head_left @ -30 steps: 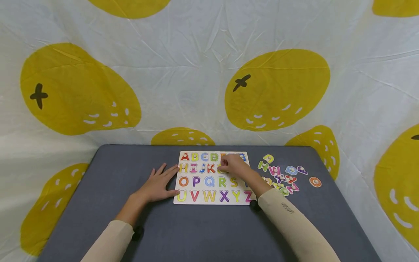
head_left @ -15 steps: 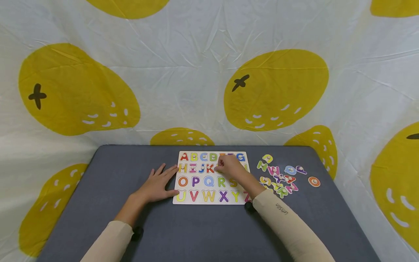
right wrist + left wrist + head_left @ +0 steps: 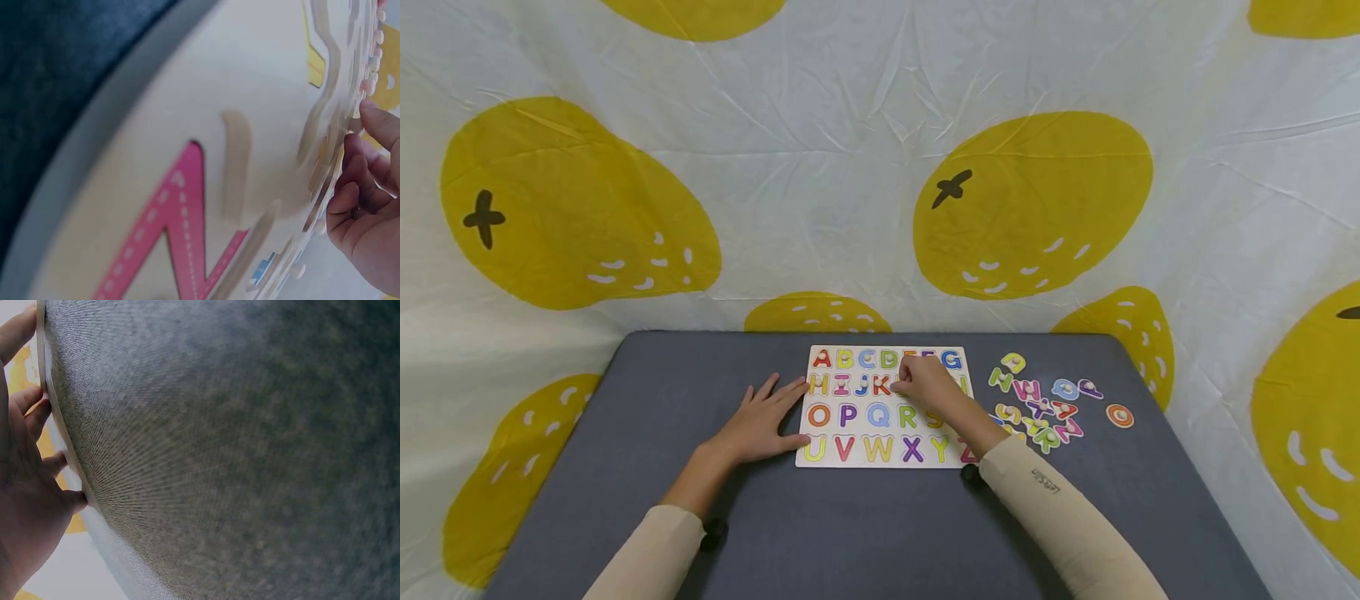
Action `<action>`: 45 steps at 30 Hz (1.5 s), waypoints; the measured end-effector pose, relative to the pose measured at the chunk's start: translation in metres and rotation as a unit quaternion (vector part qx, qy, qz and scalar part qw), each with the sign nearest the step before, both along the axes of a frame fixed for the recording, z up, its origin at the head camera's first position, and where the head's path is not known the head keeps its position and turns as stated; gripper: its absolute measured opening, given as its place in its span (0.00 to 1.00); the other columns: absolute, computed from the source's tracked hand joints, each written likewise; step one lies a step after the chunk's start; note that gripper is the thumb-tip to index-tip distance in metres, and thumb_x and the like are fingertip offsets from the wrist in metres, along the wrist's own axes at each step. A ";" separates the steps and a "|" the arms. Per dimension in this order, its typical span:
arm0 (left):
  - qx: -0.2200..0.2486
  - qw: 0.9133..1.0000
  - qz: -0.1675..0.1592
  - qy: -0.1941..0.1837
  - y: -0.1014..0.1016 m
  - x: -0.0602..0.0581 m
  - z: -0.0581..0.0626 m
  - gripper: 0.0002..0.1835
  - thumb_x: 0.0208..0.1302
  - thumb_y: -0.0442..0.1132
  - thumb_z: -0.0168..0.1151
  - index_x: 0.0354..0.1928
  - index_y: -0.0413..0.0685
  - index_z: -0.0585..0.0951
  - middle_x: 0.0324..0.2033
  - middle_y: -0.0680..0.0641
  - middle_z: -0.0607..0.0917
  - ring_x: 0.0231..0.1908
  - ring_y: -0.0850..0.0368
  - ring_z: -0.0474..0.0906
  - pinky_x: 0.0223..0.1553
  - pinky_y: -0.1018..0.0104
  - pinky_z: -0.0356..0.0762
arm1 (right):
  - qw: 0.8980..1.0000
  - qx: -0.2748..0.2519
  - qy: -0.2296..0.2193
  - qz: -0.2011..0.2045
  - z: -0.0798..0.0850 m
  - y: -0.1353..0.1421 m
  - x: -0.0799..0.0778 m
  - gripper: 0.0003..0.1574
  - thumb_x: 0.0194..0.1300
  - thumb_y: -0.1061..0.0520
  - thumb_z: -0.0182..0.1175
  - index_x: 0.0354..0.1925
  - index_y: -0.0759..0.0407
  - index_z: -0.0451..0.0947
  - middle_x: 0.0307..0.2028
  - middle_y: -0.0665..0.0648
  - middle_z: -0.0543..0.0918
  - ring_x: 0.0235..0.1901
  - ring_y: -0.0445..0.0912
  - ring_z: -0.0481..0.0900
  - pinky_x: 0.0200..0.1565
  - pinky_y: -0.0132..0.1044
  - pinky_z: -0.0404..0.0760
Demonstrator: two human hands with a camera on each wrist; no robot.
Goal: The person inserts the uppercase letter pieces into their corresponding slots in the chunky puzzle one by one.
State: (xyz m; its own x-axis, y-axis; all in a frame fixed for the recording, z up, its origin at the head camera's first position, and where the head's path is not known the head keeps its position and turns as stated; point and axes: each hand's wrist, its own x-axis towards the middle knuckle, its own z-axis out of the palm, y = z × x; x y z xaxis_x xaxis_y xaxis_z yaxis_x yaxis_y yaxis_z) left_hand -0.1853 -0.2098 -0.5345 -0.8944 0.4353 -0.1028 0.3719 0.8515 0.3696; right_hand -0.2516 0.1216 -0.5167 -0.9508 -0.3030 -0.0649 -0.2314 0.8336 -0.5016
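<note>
A white wooden alphabet puzzle board (image 3: 857,432) lies on the table, knobbed letters filling much of its upper two rows. My left hand (image 3: 762,427) is spread at the board's left side, with thumb and fingertips touching its edge. In the left wrist view those fingers meet the thin board edge (image 3: 62,428). Over the second row, just right of the K, my right hand (image 3: 931,383) has curled fingers, pinching a puzzle letter mostly hidden by them. The right wrist view shows thumb and fingers of the hand (image 3: 375,212) together at the board's surface (image 3: 144,162).
Right of the board lies a loose pile of letter pieces (image 3: 1043,408), some overlapping. A round orange O piece (image 3: 1121,417) sits apart on the far right. The grey table (image 3: 850,533) ends at a fruit-print curtain (image 3: 820,208) behind.
Over the past second my right hand has shifted slightly left over the second row. It has barely moved in the last half second. The left hand stays at the board's edge.
</note>
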 end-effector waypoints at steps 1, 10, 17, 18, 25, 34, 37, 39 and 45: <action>-0.001 1.000 0.000 0.000 0.000 0.000 0.000 0.53 0.60 0.72 0.63 0.82 0.57 0.60 0.80 0.50 0.61 0.80 0.32 0.47 0.72 0.22 0.42 | 1.000 -0.002 -0.004 -0.002 0.001 0.001 0.001 0.18 0.66 0.48 0.72 0.29 0.53 0.75 0.25 0.50 0.76 0.26 0.43 0.72 0.30 0.33 0.69; -0.001 1.000 0.002 -0.002 0.000 0.001 0.000 0.53 0.61 0.72 0.63 0.82 0.56 0.59 0.80 0.50 0.61 0.80 0.32 0.47 0.72 0.21 0.43 | 0.999 -0.037 0.002 0.025 0.021 0.033 0.002 0.11 0.71 0.49 0.67 0.39 0.55 0.83 0.26 0.50 0.82 0.24 0.41 0.75 0.33 0.35 0.74; 0.002 1.000 0.006 -0.006 -0.001 0.001 0.003 0.53 0.61 0.71 0.64 0.81 0.55 0.60 0.80 0.49 0.61 0.80 0.31 0.46 0.72 0.21 0.42 | 0.998 -0.043 0.018 0.039 0.030 0.071 0.006 0.12 0.73 0.52 0.65 0.49 0.57 0.85 0.36 0.51 0.85 0.36 0.44 0.78 0.41 0.39 0.78; 0.001 1.000 0.006 -0.006 -0.001 0.000 0.003 0.53 0.61 0.71 0.64 0.82 0.55 0.59 0.80 0.49 0.61 0.80 0.31 0.46 0.72 0.22 0.42 | 0.998 -0.044 0.022 0.040 0.031 0.076 0.007 0.12 0.73 0.52 0.65 0.49 0.57 0.85 0.37 0.51 0.85 0.36 0.44 0.78 0.41 0.40 0.79; 0.005 1.000 0.002 0.005 -0.002 0.000 0.002 0.52 0.61 0.69 0.65 0.81 0.54 0.60 0.80 0.49 0.62 0.80 0.31 0.47 0.72 0.21 0.43 | 0.997 -0.050 0.043 0.042 0.034 0.120 0.016 0.13 0.72 0.57 0.65 0.51 0.62 0.85 0.37 0.52 0.86 0.38 0.45 0.81 0.42 0.44 0.81; 0.016 1.000 -0.003 0.013 -0.002 0.001 -0.001 0.51 0.62 0.69 0.64 0.81 0.54 0.61 0.80 0.48 0.62 0.80 0.30 0.48 0.71 0.20 0.43 | 0.999 -0.024 0.040 -0.004 0.026 0.184 0.022 0.14 0.72 0.61 0.64 0.54 0.62 0.84 0.41 0.57 0.88 0.39 0.51 0.84 0.41 0.47 0.82; 0.016 1.000 -0.005 0.015 -0.002 0.001 -0.001 0.51 0.63 0.70 0.64 0.81 0.53 0.61 0.80 0.47 0.62 0.79 0.30 0.48 0.71 0.20 0.43 | 0.999 -0.015 0.035 -0.010 0.023 0.200 0.024 0.15 0.72 0.62 0.64 0.54 0.62 0.84 0.42 0.57 0.88 0.41 0.51 0.85 0.43 0.49 0.83; 0.015 1.000 -0.005 0.012 -0.002 0.002 -0.001 0.51 0.62 0.69 0.64 0.81 0.53 0.61 0.80 0.48 0.62 0.80 0.30 0.48 0.71 0.20 0.43 | 0.999 -0.010 0.027 -0.014 0.020 0.208 0.025 0.14 0.71 0.62 0.65 0.54 0.62 0.84 0.42 0.57 0.88 0.40 0.51 0.84 0.43 0.49 0.83; 0.013 1.000 -0.006 0.009 -0.001 0.002 0.001 0.51 0.62 0.69 0.64 0.81 0.54 0.60 0.80 0.48 0.62 0.80 0.30 0.47 0.71 0.20 0.43 | 1.000 0.011 -0.003 0.006 0.014 0.219 0.026 0.12 0.71 0.65 0.62 0.51 0.59 0.86 0.36 0.55 0.84 0.31 0.44 0.79 0.35 0.42 0.79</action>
